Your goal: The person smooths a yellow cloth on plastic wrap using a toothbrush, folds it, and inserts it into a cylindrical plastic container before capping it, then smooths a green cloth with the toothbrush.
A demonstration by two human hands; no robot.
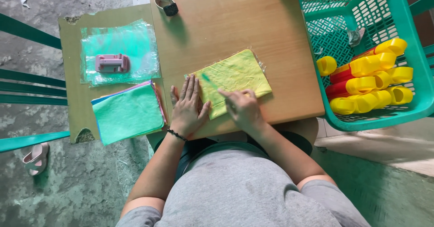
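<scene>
The left hand (189,107) lies flat, fingers together and extended, its grip spread wide and holding nothing; the fingertips press on the near-left edge of a yellow cloth in a clear plastic sleeve (233,80). This appears to pin the packet against the wooden bench (235,23) so it cannot slide. The right hand (243,107) sits just right of the left, its grip narrowed around a thin green stick-like tool (207,79) whose tip rests on the cloth ahead of the left fingertips. What the tool is exactly cannot be told; it is blurred.

The cloth lies directly ahead of both hands, tilted on the bench, near its front edge.

Left of the left hand, on a lower cardboard sheet (72,42), is a stack of folded cloths (129,112), the top 1 green. Beyond that stack lies a pile of clear plastic sleeves (120,51) weighted by a pink clip-like item (112,63). At the far edge of the bench, ahead of the left hand, sits a small dark object with a ring (166,4); its kind is unclear. Well to the right of the right hand stands a green plastic basket (407,32) holding yellow and red plastic pieces (368,82).

Nothing stands between the hands and the cloth. A sandal (36,158) lies on the floor, far left.
</scene>
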